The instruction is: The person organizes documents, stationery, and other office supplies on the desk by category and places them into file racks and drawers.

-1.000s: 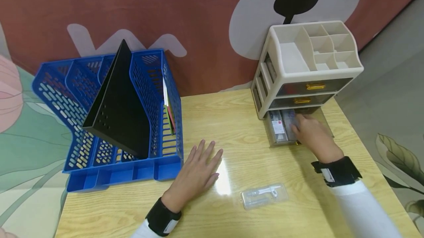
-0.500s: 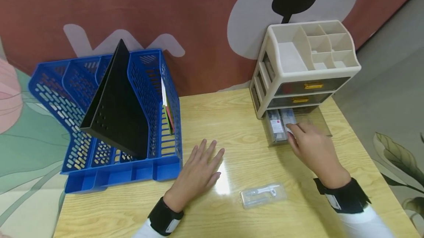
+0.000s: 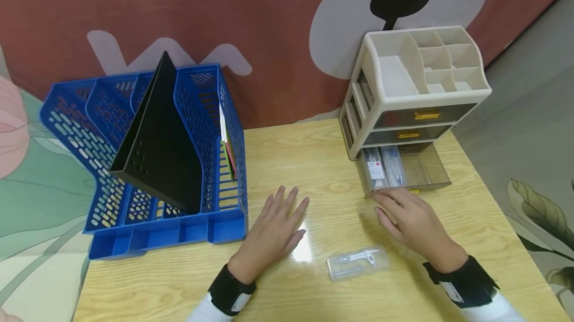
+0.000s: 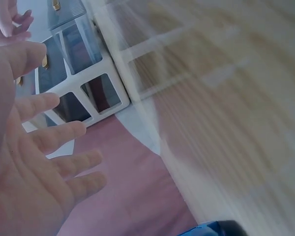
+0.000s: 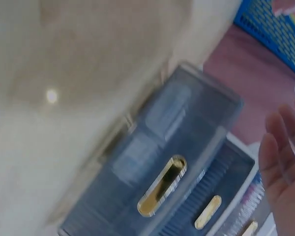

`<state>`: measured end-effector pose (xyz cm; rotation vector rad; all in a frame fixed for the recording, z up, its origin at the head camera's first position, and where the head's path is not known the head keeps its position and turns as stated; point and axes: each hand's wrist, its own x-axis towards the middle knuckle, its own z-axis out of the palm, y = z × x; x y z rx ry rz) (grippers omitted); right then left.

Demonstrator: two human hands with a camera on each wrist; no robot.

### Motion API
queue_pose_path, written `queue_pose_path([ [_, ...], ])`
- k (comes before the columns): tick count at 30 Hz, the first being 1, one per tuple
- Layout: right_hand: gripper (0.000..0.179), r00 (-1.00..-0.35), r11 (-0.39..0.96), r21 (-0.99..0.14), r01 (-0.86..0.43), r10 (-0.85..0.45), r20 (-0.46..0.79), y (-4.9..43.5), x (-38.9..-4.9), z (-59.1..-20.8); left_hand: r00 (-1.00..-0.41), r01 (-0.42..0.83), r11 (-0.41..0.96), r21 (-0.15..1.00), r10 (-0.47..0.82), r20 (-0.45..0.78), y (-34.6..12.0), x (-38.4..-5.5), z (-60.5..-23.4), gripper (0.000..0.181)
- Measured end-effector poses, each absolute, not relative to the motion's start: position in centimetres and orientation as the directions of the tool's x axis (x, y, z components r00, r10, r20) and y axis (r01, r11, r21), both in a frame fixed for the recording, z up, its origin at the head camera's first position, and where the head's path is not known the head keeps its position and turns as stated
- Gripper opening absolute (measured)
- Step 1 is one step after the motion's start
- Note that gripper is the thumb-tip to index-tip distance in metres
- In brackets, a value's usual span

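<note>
My right hand is just in front of the pulled-out bottom drawer, its fingers loosely bent and nothing held. The fingertips overlap the drawer's front left corner in the head view. Inside the drawer, two clear packs lie side by side: a white-labelled pack and a plain pack. My left hand is spread low over the wooden table, holding nothing; in the left wrist view its fingers are apart and straight. Between the hands lies a clear plastic case with a white tool inside.
The white drawer unit stands at the back right, its two upper drawers closed. At the left, a blue perforated file rack holds a black folder and several thin coloured items. A patterned cloth hangs behind the table.
My right hand has come out of the bottom drawer toward the front, and the plain pack there is now uncovered. The left hand has barely shifted.
</note>
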<state>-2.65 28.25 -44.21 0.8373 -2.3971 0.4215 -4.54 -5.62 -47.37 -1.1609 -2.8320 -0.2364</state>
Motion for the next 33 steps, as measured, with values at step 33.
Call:
queue_pose_path([
  [33,0.067,-0.675,0.636,-0.267,-0.724,-0.733,0.086,26.7,1.7,-47.2,-0.78,0.625,0.753,0.208,0.613,0.124,-6.1,-5.0,-47.4,0.066],
])
